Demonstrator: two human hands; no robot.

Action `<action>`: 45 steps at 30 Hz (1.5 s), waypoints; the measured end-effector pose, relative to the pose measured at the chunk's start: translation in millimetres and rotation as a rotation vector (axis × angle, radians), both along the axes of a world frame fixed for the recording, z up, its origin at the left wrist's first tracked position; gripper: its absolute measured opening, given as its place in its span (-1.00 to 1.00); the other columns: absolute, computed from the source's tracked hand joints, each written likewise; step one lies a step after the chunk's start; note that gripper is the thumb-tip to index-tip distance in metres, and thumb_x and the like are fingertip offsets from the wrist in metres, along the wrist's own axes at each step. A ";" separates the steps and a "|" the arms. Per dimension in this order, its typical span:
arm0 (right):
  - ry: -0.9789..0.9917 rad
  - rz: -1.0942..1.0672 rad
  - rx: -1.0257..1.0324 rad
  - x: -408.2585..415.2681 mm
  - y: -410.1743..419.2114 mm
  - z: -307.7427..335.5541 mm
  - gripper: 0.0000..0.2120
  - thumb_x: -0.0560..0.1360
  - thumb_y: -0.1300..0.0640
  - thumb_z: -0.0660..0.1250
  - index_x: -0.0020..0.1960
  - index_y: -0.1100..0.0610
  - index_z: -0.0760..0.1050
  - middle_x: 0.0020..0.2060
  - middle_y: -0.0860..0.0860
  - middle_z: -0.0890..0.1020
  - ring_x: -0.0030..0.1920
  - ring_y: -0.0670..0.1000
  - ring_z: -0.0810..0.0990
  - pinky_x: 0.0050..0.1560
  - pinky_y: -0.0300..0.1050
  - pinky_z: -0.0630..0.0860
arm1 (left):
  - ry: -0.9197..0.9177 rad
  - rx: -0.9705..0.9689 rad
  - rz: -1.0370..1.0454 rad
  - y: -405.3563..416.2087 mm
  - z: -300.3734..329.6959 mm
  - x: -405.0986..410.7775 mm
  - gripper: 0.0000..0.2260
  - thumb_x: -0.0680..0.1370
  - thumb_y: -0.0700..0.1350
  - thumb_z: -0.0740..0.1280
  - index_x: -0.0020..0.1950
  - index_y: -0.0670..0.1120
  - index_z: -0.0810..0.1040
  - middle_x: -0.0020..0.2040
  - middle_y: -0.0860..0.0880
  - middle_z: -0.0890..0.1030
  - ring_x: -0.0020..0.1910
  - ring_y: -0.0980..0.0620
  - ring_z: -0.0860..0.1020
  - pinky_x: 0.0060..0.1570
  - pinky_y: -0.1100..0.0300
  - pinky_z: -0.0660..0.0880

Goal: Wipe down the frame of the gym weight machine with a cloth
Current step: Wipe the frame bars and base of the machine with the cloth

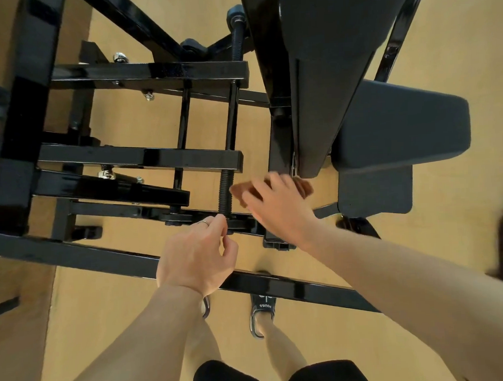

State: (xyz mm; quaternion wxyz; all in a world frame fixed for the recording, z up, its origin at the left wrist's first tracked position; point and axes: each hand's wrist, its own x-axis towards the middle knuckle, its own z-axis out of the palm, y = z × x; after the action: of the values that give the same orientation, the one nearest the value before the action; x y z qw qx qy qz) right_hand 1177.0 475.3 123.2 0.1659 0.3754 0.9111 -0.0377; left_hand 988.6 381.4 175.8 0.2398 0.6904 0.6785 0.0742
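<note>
right hand (277,206): fingers curled over a brown cloth (240,192), pressing it beside the threaded rod (226,197) to wipe there
left hand (195,256): loosely curled fingertips touching the rod's base, seemingly steadying; holds nothing
frame (145,159): black, glossy

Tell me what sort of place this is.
Most likely a gym or fitness room. A black steel machine frame fills the view, with a dark padded seat and a threaded rod, all standing on a light wood floor.
</note>
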 end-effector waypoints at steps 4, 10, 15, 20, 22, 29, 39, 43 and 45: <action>0.022 0.165 -0.141 23.5 -37.0 5.9 -0.44 0.42 0.09 0.56 0.35 0.03 0.44 0.32 0.09 0.52 0.31 0.20 0.47 0.35 0.21 0.44 | 0.007 0.010 -0.018 1.3 2.0 -0.1 -0.80 0.49 -0.07 0.40 -0.20 0.02 0.37 -0.42 0.13 0.35 -0.52 0.13 0.31 -0.56 0.30 0.26; -0.105 0.410 0.001 14.1 30.4 11.2 -0.36 0.37 0.08 0.60 0.37 0.06 0.42 0.27 0.12 0.54 0.26 0.20 0.52 0.29 0.17 0.50 | -0.010 0.004 0.009 0.1 1.4 0.3 -0.81 0.50 -0.06 0.40 -0.19 0.04 0.39 -0.41 0.14 0.38 -0.52 0.15 0.34 -0.58 0.28 0.36; -0.153 0.096 0.050 -3.3 51.9 6.9 -0.40 0.37 0.06 0.62 0.31 0.08 0.43 0.25 0.17 0.54 0.26 0.23 0.52 0.23 0.20 0.52 | -0.032 0.015 0.030 -0.9 -0.6 0.0 -0.81 0.50 -0.06 0.40 -0.18 0.05 0.39 -0.41 0.14 0.39 -0.50 0.16 0.35 -0.55 0.29 0.39; 0.001 0.314 -0.139 37.3 -24.3 12.5 -0.30 0.35 0.09 0.62 0.39 0.04 0.38 0.30 0.14 0.50 0.28 0.21 0.49 0.28 0.22 0.49 | -0.003 -0.005 0.028 -0.5 0.1 1.4 -0.84 0.52 -0.03 0.35 -0.17 0.04 0.39 -0.39 0.13 0.39 -0.47 0.14 0.37 -0.52 0.19 0.46; -0.029 0.432 -0.172 38.8 -20.3 12.5 -0.33 0.39 0.10 0.59 0.41 0.04 0.37 0.31 0.14 0.51 0.27 0.21 0.49 0.28 0.20 0.48 | -0.008 -0.006 0.025 -1.0 1.4 1.7 -0.84 0.53 -0.02 0.35 -0.16 0.05 0.38 -0.38 0.13 0.39 -0.47 0.13 0.38 -0.50 0.19 0.47; -0.111 0.118 0.063 1.1 55.2 6.0 -0.49 0.44 -0.01 0.58 0.27 0.05 0.44 0.19 0.14 0.57 0.19 0.20 0.55 0.17 0.16 0.56 | -0.022 0.006 0.036 -1.9 -1.5 -0.4 -0.87 0.52 -0.03 0.37 -0.15 0.04 0.44 -0.37 0.14 0.45 -0.45 0.14 0.42 -0.48 0.18 0.52; -0.054 0.580 -0.122 20.9 -3.3 17.0 -0.38 0.44 0.10 0.55 0.41 0.05 0.37 0.27 0.12 0.52 0.25 0.18 0.51 0.30 0.15 0.46 | -0.017 -0.015 0.029 -1.4 0.6 0.2 -0.85 0.53 -0.03 0.38 -0.16 0.03 0.43 -0.37 0.12 0.43 -0.46 0.11 0.42 -0.48 0.11 0.53; -0.098 0.213 0.071 -2.8 51.9 15.0 -0.42 0.47 0.01 0.53 0.40 0.05 0.39 0.29 0.14 0.53 0.27 0.18 0.52 0.24 0.13 0.51 | -0.017 -0.012 0.034 -0.6 -1.4 -0.6 -0.87 0.52 -0.04 0.38 -0.16 0.03 0.44 -0.38 0.12 0.44 -0.46 0.13 0.42 -0.48 0.13 0.52; -0.107 0.105 0.075 -7.8 45.5 11.0 -0.42 0.46 0.03 0.54 0.40 0.06 0.38 0.30 0.14 0.51 0.28 0.18 0.49 0.26 0.14 0.48 | -0.017 -0.012 0.025 -1.1 -1.8 -0.3 -0.87 0.52 -0.05 0.37 -0.15 0.02 0.44 -0.38 0.12 0.44 -0.46 0.11 0.42 -0.48 0.12 0.52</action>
State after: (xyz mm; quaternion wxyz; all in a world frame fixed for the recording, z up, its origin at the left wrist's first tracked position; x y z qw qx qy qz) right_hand 1169.2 520.8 134.1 0.2016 0.3345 0.9202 0.0254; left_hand 988.3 380.3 173.9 0.2486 0.6796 0.6856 0.0791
